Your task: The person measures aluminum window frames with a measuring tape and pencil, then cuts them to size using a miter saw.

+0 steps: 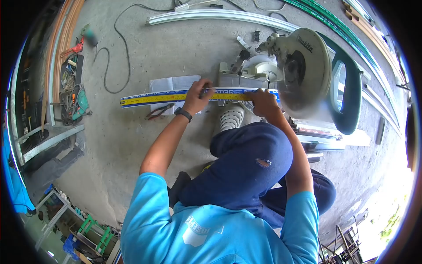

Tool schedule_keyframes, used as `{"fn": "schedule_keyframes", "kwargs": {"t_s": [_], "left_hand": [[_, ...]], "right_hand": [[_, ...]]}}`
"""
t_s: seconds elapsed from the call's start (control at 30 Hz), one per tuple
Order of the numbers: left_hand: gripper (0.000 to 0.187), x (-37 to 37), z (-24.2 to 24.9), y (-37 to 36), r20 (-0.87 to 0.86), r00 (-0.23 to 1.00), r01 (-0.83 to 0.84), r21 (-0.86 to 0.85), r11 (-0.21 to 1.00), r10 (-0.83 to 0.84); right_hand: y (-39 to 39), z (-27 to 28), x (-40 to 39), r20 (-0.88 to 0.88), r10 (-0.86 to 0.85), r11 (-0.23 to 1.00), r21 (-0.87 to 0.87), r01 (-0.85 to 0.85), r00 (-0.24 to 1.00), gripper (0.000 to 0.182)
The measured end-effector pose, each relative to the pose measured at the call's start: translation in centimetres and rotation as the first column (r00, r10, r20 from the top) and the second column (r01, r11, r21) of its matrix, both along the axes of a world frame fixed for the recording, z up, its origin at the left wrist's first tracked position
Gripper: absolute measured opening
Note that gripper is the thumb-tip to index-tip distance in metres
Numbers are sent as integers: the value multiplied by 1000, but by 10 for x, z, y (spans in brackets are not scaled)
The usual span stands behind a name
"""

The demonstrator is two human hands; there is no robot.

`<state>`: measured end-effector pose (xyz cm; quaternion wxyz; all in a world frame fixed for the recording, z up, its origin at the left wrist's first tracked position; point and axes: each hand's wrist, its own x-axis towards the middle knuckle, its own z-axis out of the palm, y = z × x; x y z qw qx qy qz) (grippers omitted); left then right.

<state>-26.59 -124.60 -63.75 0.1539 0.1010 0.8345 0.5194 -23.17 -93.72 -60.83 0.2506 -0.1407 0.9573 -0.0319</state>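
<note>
Two hands [264, 103] closed on the yellow tape measure [165, 98] along the blue-printed bar [227, 92].

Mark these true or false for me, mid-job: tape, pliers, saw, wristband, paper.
1. The yellow measuring tape runs along the blue-and-white strip. True.
2. The left hand holds the pliers. False: they lie below the strip.
3. The saw stands to the person's right. True.
4. The wristband is on the right wrist. False: the left.
5. White paper lies partly under the strip. True.
</note>
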Motion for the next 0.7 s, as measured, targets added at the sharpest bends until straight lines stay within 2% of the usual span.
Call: {"fn": "schedule_keyframes", "kwargs": {"t_s": [0.03, 0.07, 0.17, 0.27, 0.37, 0.47, 0.57, 0.7], "left_hand": [[57, 0, 1, 6, -233, 967, 70, -142, 987, -102], [61, 0, 3, 9, -435, 871, 101, -292, 951, -227], [62, 10, -22, 7, -333, 873, 187, -445, 876, -356], [63, 0, -41, -7, -281, 868, 281, -405, 870, -411], [64, -3, -49, -15, -332, 854, 225, -457, 860, -400], [63, -15, -45, -19, -304, 871, 229, -443, 867, -386], [61, -21, -43, -18, -293, 871, 239, -447, 862, -394], [61, -22, -46, -17, -321, 864, 235, -425, 874, -388]], "right_hand": [[-1, 0, -1, -2, 8, 1000, 9, -8, 1000, 60], [-1, 1, -2, 15, 11, 1000, 23, -12, 1000, 61], [-5, 6, -6, 53, 21, 999, 46, -24, 998, 62], [-2, 1, -2, 45, 16, 1000, 17, -17, 999, 63], [-3, -7, 5, 6, 7, 999, -39, -7, 1000, 63], [-15, 5, 4, 23, 34, 998, -49, -33, 999, 62], [-13, 8, -1, -7, -34, 990, -134, 33, 999, 60], [-7, 9, -5, 2, -23, 998, -59, 23, 1000, 56]]}}
